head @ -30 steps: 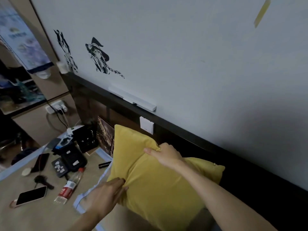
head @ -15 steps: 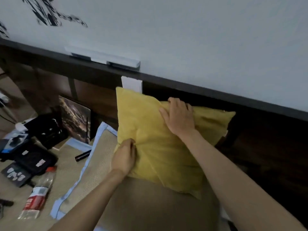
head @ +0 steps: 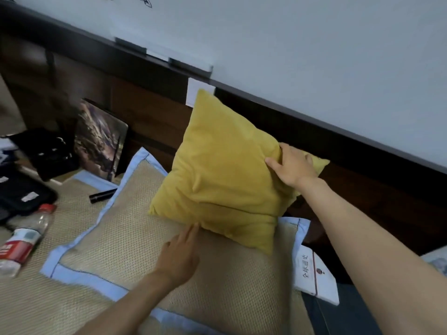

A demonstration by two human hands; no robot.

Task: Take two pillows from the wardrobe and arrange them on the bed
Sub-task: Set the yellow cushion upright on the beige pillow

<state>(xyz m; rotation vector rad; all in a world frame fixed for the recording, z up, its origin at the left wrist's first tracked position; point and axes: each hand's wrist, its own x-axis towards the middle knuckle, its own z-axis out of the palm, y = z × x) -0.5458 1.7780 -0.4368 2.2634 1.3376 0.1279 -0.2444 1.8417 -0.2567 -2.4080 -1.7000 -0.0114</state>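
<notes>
Pale blue-grey wall (head: pixel 314 44) across the top, with the edge of a black wall decal (head: pixel 142 1) at the upper border. Dark wooden headboard (head: pixel 145 110) runs diagonally beneath it; a white bar-shaped fixture (head: pixel 169 58) sits along its top ledge, a white switch plate (head: pixel 194 91) just below.

Left side: framed picture (head: pixel 100 139) leaning upright against the headboard, black bag (head: pixel 46 151) beside it, and a black case (head: pixel 19 192) nearer. A small black cylinder (head: pixel 102 195) lies on the woven mat (head: pixel 36 305). Clear plastic bottle (head: pixel 23 240), red cap and label, lies on its side.

Right: white booklet (head: pixel 314 274) with printed characters, partly over dark fabric.
</notes>
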